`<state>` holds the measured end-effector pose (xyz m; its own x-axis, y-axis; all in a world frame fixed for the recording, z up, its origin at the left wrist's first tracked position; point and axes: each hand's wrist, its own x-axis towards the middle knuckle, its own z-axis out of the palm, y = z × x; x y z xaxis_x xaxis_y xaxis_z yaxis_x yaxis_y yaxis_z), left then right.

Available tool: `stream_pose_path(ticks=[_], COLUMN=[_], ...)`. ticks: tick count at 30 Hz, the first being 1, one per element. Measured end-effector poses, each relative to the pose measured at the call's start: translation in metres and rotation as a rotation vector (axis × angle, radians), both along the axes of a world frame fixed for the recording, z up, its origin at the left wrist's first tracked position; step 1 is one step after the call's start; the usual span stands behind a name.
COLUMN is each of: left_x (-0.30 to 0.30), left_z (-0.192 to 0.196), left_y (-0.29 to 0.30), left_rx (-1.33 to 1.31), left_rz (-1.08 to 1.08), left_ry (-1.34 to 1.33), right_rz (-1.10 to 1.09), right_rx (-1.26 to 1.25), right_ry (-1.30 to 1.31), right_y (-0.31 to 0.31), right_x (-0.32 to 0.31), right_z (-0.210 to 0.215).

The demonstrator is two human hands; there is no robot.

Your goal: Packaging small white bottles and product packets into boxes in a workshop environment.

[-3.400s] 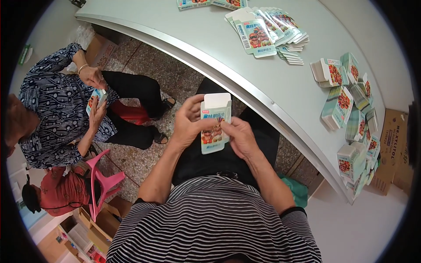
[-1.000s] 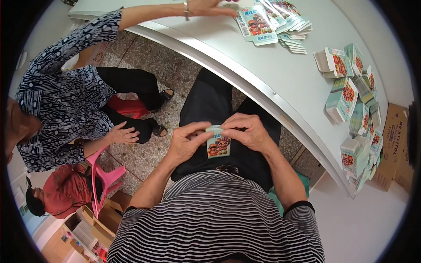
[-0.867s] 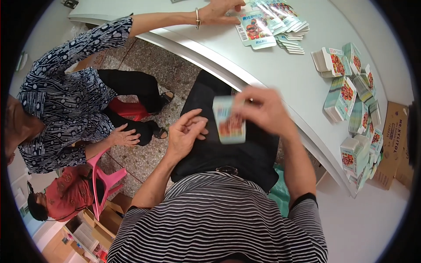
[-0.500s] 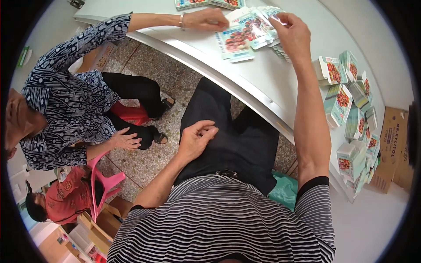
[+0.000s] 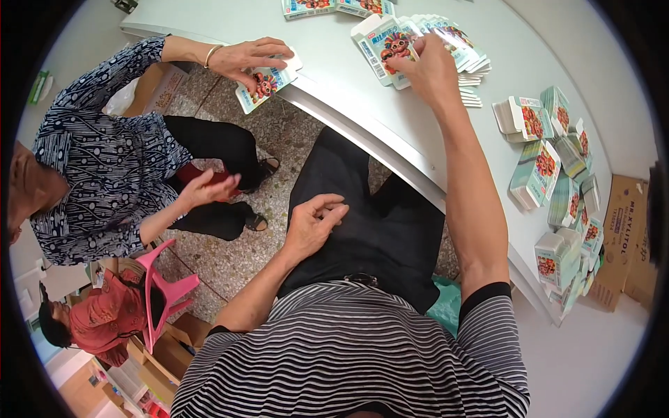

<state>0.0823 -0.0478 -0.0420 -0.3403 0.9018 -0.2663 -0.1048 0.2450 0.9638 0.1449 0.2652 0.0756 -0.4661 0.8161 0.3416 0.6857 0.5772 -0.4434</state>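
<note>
My right hand (image 5: 431, 73) reaches over the white table (image 5: 362, 118), thumb and fingers closed on a flat printed carton (image 5: 382, 50) with a red cartoon figure. Beside and partly under that hand, a fanned stack of similar flat cartons (image 5: 475, 68) lies on the table. My left hand (image 5: 315, 224) rests on my black trousers, fingers loosely curled and apart, holding nothing. At the table's left edge a co-worker's hand (image 5: 254, 59) is on another flat carton (image 5: 270, 85), which juts past the edge.
Bundles of flat cartons (image 5: 535, 174) crowd the table's right side, near a brown cardboard box (image 5: 619, 237). More cartons (image 5: 310, 7) lie at the far edge. The co-worker in a patterned shirt (image 5: 97, 160) sits at left; a pink stool (image 5: 157, 292) and another person (image 5: 108, 306) are behind.
The co-worker's hand has moved left, carrying a carton from beside my right hand to the table edge. My right hand has shifted left onto another carton. My left hand has stayed still.
</note>
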Motion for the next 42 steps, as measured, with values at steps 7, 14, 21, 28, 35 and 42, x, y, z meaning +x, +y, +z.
stream_pose_path(ticks=[7,14,21,28,35,42], left_x=[-0.045,-0.051,-0.042,-0.022,-0.035,-0.029], left_z=[0.025,0.05,0.024,0.009,0.024,0.02], left_y=[0.02,0.043,0.057,0.053,0.042,0.019], left_rx=[0.496,0.458,0.657,0.63,0.313,0.202], left_rz=[0.106,-0.267,-0.394,-0.475,0.0,0.253], left_ry=[-0.529,-0.842,-0.832,-0.932,-0.761,-0.381], right_rz=[0.275,0.438,0.587,0.645,0.312,0.278], right_rx=[-0.94,-1.612,-2.13,-2.039,-1.828,-1.409], right_ry=[0.504,0.796,1.021,1.047,1.076,0.716], right_y=[-0.105,-0.196,-0.206,-0.22,-0.212,-0.211], right_x=[0.034,0.055,0.081,0.078,0.074,0.071], right_z=[0.02,-0.054,-0.094,-0.105,-0.101,-0.104])
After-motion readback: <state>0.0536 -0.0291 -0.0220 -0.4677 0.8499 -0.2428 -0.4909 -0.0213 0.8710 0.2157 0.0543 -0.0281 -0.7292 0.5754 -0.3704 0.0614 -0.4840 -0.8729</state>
